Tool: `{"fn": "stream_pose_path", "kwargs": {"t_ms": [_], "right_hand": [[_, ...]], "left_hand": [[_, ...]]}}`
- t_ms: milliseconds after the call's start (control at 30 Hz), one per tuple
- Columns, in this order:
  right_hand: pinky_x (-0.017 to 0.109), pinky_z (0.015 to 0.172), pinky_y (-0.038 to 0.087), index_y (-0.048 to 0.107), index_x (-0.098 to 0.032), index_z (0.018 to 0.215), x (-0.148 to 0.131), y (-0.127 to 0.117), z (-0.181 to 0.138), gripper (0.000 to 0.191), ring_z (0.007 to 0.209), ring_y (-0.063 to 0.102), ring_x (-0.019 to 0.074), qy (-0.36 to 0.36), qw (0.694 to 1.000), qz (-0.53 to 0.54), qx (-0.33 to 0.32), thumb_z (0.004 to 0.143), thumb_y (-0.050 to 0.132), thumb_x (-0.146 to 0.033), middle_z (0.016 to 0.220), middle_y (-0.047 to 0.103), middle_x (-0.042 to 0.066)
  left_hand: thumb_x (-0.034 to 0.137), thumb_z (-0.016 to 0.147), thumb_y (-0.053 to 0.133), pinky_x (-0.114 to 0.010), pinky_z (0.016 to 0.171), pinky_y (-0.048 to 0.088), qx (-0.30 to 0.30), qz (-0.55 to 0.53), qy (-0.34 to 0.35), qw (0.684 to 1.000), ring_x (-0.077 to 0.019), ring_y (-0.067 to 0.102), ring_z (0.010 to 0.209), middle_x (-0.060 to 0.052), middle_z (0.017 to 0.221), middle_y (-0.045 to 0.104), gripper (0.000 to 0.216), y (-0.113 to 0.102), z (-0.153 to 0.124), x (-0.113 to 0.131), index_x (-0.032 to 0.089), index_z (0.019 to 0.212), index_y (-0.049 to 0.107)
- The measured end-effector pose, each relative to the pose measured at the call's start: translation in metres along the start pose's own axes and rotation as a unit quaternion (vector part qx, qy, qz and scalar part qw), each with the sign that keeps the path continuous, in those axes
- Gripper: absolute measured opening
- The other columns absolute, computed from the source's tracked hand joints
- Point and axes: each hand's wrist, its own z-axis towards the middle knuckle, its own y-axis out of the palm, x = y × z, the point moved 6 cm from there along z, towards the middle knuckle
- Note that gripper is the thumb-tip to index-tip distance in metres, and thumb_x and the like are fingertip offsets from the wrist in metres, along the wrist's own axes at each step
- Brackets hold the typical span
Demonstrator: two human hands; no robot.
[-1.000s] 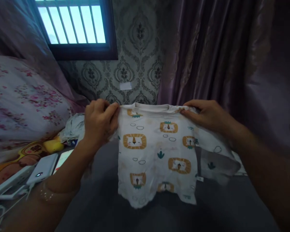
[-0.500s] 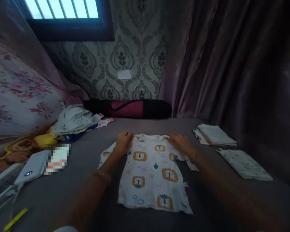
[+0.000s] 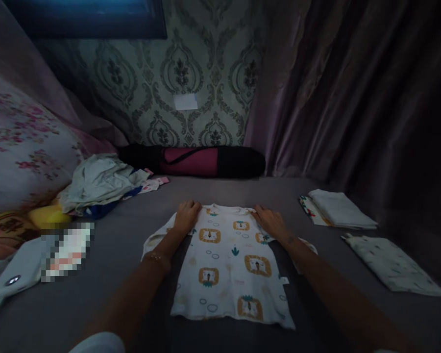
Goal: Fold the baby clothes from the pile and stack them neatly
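A small white shirt printed with orange lion faces and green leaves lies spread on the grey bedding, its neckline pointing away from me. My left hand is closed on its left shoulder, with the fingers curled over the edge. At the opposite shoulder, my right hand grips the cloth in the same way. Both sleeves reach outward, partly hidden under my wrists and forearms. The fingertips are only partly visible.
Folded white cloths and a folded patterned garment lie to the right. On the left are a heap of clothes, a yellow stuffed item and a white power bank. A black and pink long bag rests against the wall.
Both hands stay at the shoulders of the shirt. The sleeves now lie spread a little wider. My view has tilted down and come slightly closer, so the window has mostly left the picture.
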Motion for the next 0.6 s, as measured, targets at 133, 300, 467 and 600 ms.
{"fn": "stream_pose_path", "kwargs": {"t_ms": [133,300,467,600], "right_hand": [[0.026,0.068,0.041,0.052,-0.021,0.108,0.002,0.010,0.019,0.032,0.089,0.065,0.0197,0.005,1.000,0.017,-0.001,0.100,0.027,-0.040,0.105,0.065,0.008],[0.027,0.070,0.040,0.052,-0.020,0.110,0.008,0.020,0.038,0.035,0.091,0.065,0.0208,0.023,0.999,0.030,0.004,0.100,0.027,-0.042,0.104,0.065,0.009],[0.028,0.072,0.041,0.053,-0.020,0.109,0.011,0.024,0.053,0.034,0.092,0.064,0.0210,0.027,0.998,0.054,-0.003,0.100,0.028,-0.041,0.105,0.065,0.009],[0.029,0.076,0.042,0.054,-0.019,0.112,0.014,0.032,0.064,0.037,0.096,0.064,0.0221,0.032,0.996,0.078,-0.006,0.099,0.031,-0.044,0.109,0.064,0.010]], "left_hand": [[0.030,0.098,0.031,-0.037,0.082,0.036,-0.010,0.022,-0.002,1.000,-0.0248,0.052,0.095,-0.011,0.101,0.059,0.033,0.005,0.019,-0.006,0.020,0.106,0.061],[0.031,0.098,0.030,-0.038,0.082,0.036,-0.006,0.028,0.016,0.999,-0.0271,0.051,0.096,-0.013,0.100,0.059,0.036,0.012,0.043,-0.012,0.018,0.107,0.062],[0.032,0.098,0.030,-0.038,0.082,0.037,-0.012,0.026,0.016,0.999,-0.0268,0.052,0.096,-0.013,0.099,0.059,0.037,0.019,0.059,-0.018,0.018,0.108,0.063],[0.032,0.097,0.029,-0.038,0.083,0.037,-0.029,0.030,-0.001,0.999,-0.0273,0.053,0.098,-0.014,0.102,0.060,0.038,0.023,0.064,-0.022,0.018,0.109,0.063]]}}
